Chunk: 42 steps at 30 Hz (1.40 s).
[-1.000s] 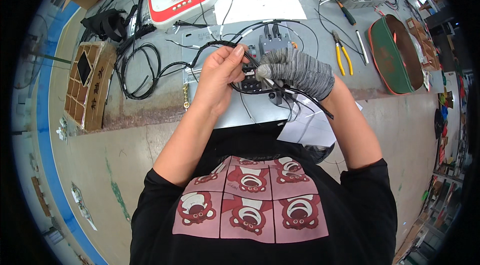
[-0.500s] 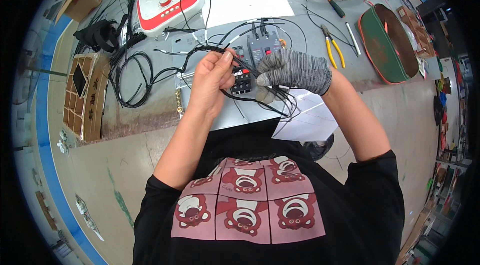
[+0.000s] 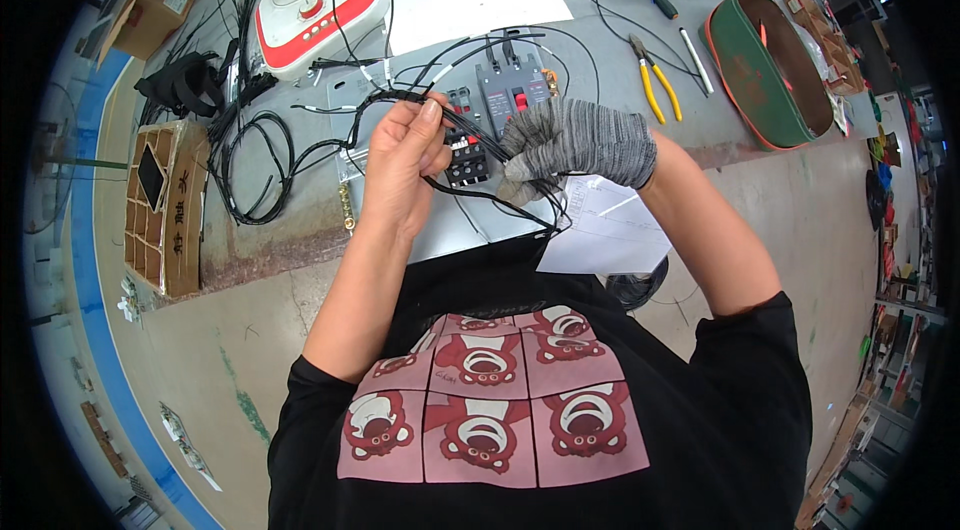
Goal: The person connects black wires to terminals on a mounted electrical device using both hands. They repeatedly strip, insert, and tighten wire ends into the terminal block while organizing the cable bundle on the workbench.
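Note:
A bundle of black wires (image 3: 470, 127) runs between my two hands, above a metal mounting plate (image 3: 440, 240). My bare left hand (image 3: 405, 152) pinches the bundle between thumb and fingers. In a grey knit glove, my right hand (image 3: 570, 145) is closed round the same wires, their loose ends fanning out below it. Behind the hands, a circuit breaker (image 3: 510, 90) with a red switch sits on the plate. Smaller black components (image 3: 466, 165) show between the hands, partly covered by wires. Several wire ends with white sleeves spread out beyond my left hand.
Left lie a coiled black cable (image 3: 250, 170) and a divided cardboard box (image 3: 165, 210). A red-and-white fan base (image 3: 320, 15) stands behind. At right are yellow-handled pliers (image 3: 655, 85), a white marker (image 3: 696, 60) and a green container (image 3: 750, 80). Printed paper (image 3: 605, 230) overhangs the front edge.
The view has shifted slightly, so the table things appear farther left. Both hands keep their hold on the wire bundle, with little change in their grip.

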Available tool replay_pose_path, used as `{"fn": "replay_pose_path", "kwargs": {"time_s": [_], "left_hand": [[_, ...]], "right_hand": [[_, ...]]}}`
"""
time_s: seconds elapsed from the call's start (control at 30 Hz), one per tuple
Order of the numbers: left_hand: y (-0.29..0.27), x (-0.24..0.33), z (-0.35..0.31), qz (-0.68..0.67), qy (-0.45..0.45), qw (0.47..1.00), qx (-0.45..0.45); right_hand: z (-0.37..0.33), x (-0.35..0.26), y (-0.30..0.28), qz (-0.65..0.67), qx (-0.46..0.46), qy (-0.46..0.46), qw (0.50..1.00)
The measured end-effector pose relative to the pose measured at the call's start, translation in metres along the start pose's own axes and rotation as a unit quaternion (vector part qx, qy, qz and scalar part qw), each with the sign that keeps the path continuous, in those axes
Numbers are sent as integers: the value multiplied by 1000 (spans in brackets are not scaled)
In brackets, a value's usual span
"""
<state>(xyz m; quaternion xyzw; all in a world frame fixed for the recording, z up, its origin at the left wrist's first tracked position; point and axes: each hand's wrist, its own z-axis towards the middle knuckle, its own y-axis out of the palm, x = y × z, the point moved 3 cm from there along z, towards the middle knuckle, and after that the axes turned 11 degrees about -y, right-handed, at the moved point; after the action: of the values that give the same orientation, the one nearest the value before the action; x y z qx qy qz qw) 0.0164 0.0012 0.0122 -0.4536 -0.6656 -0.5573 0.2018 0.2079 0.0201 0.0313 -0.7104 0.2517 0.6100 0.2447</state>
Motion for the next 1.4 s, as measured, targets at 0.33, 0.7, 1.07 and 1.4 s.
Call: {"fn": "replay_pose_path", "kwargs": {"time_s": [0.33,0.7,1.07,1.4], "left_hand": [[-1,-1,1,9,2,1000,11],[0,-1,2,9,-1,1000,11],[1,-1,2,21,2,1000,12],[1,0,3,22,3,1000,1]], "right_hand": [[-8,-15,-7,-138,57,-12,989],[-4,-12,-17,-103,-13,-7,995],[-10,-7,-17,-31,-17,-10,999],[-10,-9,-15,-52,-15,-16,998]]}}
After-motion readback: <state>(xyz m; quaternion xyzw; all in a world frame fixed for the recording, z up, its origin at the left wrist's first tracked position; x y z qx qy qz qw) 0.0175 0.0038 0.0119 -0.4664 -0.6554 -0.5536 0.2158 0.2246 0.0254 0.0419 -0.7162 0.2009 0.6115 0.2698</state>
